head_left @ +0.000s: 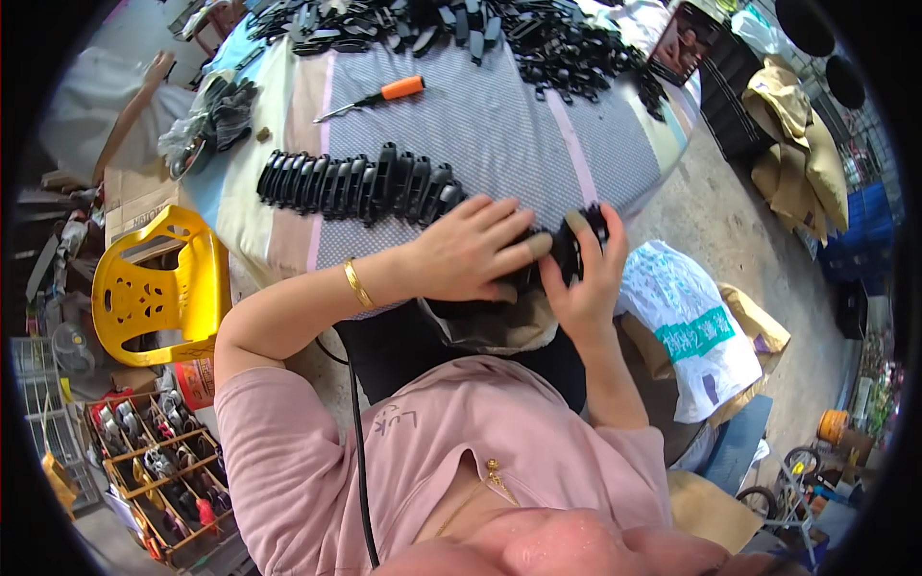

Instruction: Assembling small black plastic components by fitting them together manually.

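1. Here we are at the near edge of the surface (451, 120): the right hand (588, 283) has its grip around black pieces (567, 250), thumb on one side, fingers on the other.
2. The left hand (475, 252) arches over more black just beside it; whether that grip holds anything, I cannot tell, as the palm hides it.
3. Left of the hands, a row (360, 187) of similar pieces stands packed side by side, running from the left part of the surface toward the near edge.
4. Handling, by the look of it: light, stiff, smooth plastic, perhaps slippery, with slim parts that could snap. The long flanks seem the best hold, thumb against fingers, squeezing gently.
5. Up at the far edge, a loose pile (403, 27); between it and the row, an orange-handled screwdriver (399, 89).
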A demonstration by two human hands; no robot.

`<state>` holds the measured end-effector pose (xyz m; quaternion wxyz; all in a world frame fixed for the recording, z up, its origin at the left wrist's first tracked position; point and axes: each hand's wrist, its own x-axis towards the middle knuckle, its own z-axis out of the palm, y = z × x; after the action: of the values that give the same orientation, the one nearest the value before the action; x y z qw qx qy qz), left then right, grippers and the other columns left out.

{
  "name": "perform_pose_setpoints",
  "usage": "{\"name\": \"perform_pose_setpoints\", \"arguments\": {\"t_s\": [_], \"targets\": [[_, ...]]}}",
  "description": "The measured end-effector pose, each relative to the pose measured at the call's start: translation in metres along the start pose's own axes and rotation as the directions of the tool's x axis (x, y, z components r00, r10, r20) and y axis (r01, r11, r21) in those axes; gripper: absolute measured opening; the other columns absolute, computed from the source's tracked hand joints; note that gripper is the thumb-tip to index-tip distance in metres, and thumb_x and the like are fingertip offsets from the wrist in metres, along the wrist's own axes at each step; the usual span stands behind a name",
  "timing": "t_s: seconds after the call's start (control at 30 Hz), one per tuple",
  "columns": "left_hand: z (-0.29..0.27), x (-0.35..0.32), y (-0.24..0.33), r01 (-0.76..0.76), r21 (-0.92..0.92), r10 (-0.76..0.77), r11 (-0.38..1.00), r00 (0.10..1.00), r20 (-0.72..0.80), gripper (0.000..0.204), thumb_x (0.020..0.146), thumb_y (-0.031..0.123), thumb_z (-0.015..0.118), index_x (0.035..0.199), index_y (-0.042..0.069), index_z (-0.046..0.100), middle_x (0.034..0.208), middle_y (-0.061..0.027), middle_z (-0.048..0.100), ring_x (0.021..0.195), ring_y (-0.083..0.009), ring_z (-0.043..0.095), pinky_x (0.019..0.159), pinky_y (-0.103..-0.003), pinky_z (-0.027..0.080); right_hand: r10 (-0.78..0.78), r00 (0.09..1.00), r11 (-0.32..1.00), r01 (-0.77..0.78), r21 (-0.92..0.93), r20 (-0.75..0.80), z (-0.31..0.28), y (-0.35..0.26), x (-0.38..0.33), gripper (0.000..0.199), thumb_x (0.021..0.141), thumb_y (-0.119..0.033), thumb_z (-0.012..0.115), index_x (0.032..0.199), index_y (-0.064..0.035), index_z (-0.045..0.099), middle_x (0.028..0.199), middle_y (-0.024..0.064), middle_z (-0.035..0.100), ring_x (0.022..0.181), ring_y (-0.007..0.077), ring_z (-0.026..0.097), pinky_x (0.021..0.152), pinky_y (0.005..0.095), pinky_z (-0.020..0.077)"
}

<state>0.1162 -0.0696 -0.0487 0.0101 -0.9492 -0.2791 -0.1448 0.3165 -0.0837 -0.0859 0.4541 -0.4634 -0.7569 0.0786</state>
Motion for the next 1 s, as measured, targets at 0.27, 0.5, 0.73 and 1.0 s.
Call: {"name": "perform_pose_setpoints", "arguments": {"t_s": [0.27,0.5,0.73,1.0], "targets": [[0.021,-0.031,0.02,-0.29,0.332,0.309,0.897,0.951,-0.003,0.039,0.074,0.032,0.052,0.107,0.011,0.054,0.113,-0.0102,0.052,0.11,-0.0271,0.047,0.091,-0.042,0.037,-0.024,0.988,0.978,-0.008,0.208,0.152,0.023,-0.015,-0.064,0.053,0.075,-0.018,0.064,0.118,0.0038,0.044,0.123,0.0268,0.038,0.114,0.0425,0.038,0.096,0.0452,0.0327],[0.015,-0.026,0.022,-0.373,0.139,0.376,0.917,0.926,0.002,0.053,0.071,0.035,0.055,0.106,-0.004,0.051,0.107,-0.016,0.051,0.106,-0.0299,0.048,0.1,-0.047,0.031,-0.159,0.985,0.96,0.138,0.245,0.07,0.017,-0.013,-0.041,0.04,0.078,-0.012,0.057,0.114,0.004,0.048,0.116,0.0213,0.048,0.102,0.0352,0.051,0.088,0.0404,0.0417],[-0.016,-0.055,-0.002,-0.337,0.159,0.37,0.928,0.879,-0.301,0.049,0.076,0.032,0.059,0.112,0.001,0.051,0.111,-0.0156,0.049,0.11,-0.0314,0.045,0.099,-0.052,0.028,-0.321,0.947,0.911,0.308,0.274,0.005,0.025,-0.031,0.003,0.039,0.076,-0.016,0.059,0.108,0.0039,0.049,0.112,0.0226,0.049,0.099,0.0364,0.051,0.085,0.043,0.042],[-0.061,-0.168,-0.08,0.789,0.103,-0.694,0.606,0.588,-0.416,0.065,0.071,0.045,0.065,0.117,0.002,0.049,0.123,-0.0208,0.043,0.116,-0.038,0.038,0.098,-0.047,0.029,-0.434,0.771,0.897,0.415,0.15,0.466,0.064,-0.07,0.062,0.074,0.066,-0.04,0.07,0.124,-0.0028,0.043,0.132,0.0212,0.033,0.121,0.0415,0.031,0.099,0.0481,0.0276]]}}
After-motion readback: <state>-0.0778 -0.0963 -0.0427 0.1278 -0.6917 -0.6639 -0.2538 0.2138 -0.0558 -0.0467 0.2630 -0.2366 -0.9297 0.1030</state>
